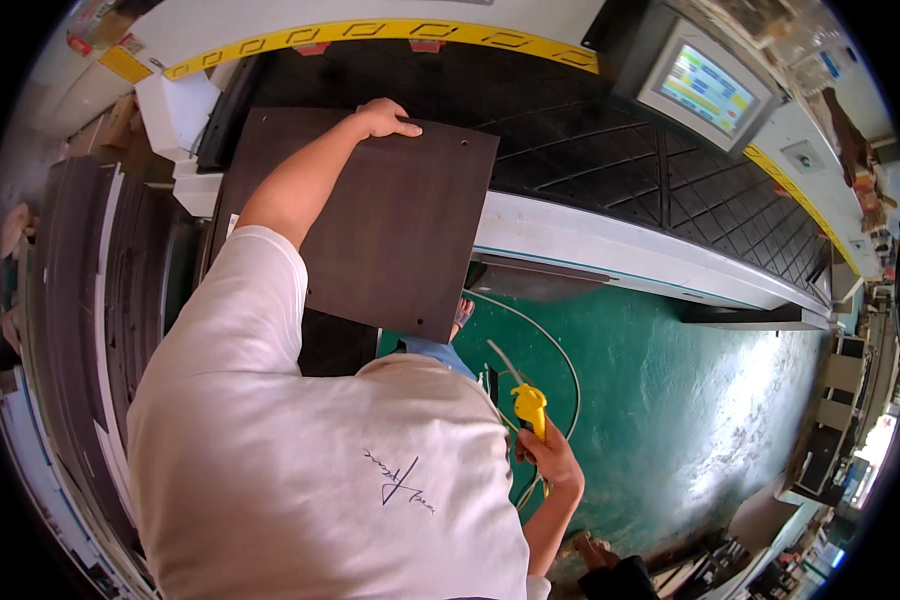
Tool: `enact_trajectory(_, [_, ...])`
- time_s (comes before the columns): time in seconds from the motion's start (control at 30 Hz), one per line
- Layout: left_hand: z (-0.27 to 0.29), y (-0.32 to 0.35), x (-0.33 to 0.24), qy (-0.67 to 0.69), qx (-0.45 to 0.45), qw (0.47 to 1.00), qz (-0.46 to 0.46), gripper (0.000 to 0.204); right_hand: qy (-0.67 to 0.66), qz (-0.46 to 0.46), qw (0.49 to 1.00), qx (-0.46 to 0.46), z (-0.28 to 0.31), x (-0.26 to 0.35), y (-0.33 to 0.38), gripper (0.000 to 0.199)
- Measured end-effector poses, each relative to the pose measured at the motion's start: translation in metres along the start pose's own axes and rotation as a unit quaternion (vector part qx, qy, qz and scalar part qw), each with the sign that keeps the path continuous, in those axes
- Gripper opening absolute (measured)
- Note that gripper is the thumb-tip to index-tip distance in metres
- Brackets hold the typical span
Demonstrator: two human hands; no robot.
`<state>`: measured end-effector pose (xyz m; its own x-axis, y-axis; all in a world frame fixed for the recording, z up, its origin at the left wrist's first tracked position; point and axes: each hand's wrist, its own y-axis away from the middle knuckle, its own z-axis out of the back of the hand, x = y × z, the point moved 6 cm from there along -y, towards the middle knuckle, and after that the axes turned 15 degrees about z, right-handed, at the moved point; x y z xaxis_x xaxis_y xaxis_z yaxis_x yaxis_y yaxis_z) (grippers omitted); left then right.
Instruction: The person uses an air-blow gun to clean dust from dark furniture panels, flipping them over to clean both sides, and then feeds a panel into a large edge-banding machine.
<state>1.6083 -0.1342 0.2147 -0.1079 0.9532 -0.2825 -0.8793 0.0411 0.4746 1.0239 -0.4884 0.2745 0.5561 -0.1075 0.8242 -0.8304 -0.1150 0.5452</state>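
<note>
My left hand (384, 119) grips the far edge of a dark brown panel (400, 220), its thumb lying on the upper face and its fingers over the edge. Small holes show near the panel's corners. The panel's near edge reaches my body, and its far part lies over the black machine bed. Down at my right side, my right hand (553, 458) is wrapped round a yellow air blow gun (530, 402). The gun's thin nozzle points away and to the left, apart from the panel. A pale hose (573, 370) loops over the green floor beside it.
A control screen (708, 90) overhangs the black ribbed bed (580, 150) at the far right. Above the bed runs a yellow-marked beam (370, 31). Dark boards (75, 330) stand stacked at the left. Another person's foot (595, 550) shows on the green floor (650, 400) at the lower right.
</note>
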Motion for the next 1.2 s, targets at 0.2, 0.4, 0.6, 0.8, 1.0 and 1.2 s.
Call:
enact_trajectory(0.2, [-0.034,0.03,0.01,0.087,-0.166,0.978,-0.092,0.039,0.11,-0.024,0.994,0.009,-0.017,0.064,-0.091,0.026])
enact_trajectory(0.4, [-0.094,0.168,0.114,0.12,-0.326,0.938,-0.009,0.043,0.311,0.105,0.942,-0.07,-0.043,0.176,-0.232,0.026])
enact_trajectory(0.6, [-0.153,0.331,0.187,0.058,-0.265,0.957,0.105,0.077,0.453,0.127,0.882,0.028,-0.1,0.192,-0.355,0.044])
enact_trajectory(0.8, [-0.17,0.353,0.178,0.082,-0.235,0.967,0.061,0.111,0.43,0.251,0.846,0.192,-0.289,0.219,-0.418,0.055])
enact_trajectory(1.0, [-0.173,0.343,0.172,0.076,-0.223,0.967,0.094,0.116,0.507,0.293,0.747,0.313,-0.385,0.224,-0.374,0.05])
enact_trajectory(1.2, [-0.176,0.3,0.159,0.071,-0.285,0.952,0.085,0.116,0.46,0.292,0.719,0.431,-0.391,0.188,-0.316,0.049])
